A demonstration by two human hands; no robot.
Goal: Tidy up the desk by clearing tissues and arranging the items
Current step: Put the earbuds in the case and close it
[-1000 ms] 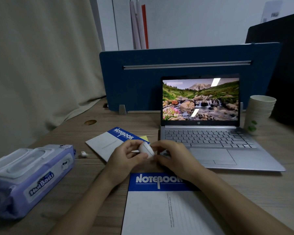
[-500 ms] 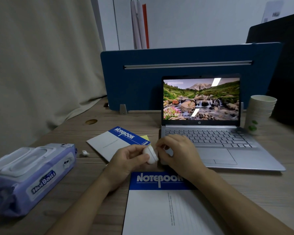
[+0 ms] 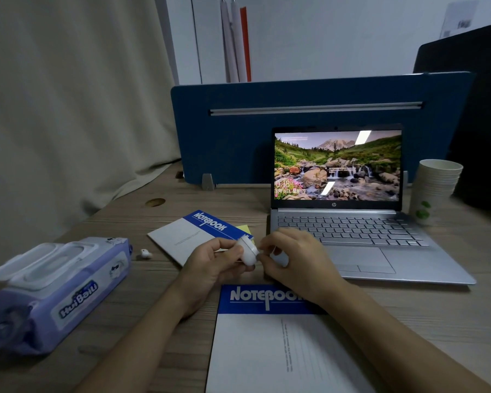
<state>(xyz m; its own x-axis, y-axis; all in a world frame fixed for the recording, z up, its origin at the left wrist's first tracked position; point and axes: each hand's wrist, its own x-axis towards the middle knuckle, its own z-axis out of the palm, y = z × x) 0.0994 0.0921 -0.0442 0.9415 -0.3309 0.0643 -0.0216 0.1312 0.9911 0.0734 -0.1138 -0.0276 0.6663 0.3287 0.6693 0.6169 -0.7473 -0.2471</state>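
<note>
My left hand point(image 3: 214, 262) grips a small white earbud case point(image 3: 248, 251), tilted on its side above the desk. My right hand point(image 3: 298, 259) is at the case's right end, fingertips pinched against it; whether they hold something small is hidden. A single white earbud point(image 3: 146, 254) lies on the desk to the left. Two blue-and-white notebooks lie flat: one point(image 3: 193, 236) behind my left hand with a yellow sticky note point(image 3: 244, 230) under its far edge, another point(image 3: 281, 350) below my wrists. A purple wet-wipes pack point(image 3: 54, 290) lies at the left.
An open silver laptop point(image 3: 352, 231) sits at the right with its screen lit. A stack of paper cups point(image 3: 434, 191) stands beside it. A blue divider panel point(image 3: 309, 129) closes the desk's back edge. A curtain hangs along the left.
The case has tipped from upright to lying sideways in my left hand, and both hands have drifted slightly right. My right fingers stay at the case's end.
</note>
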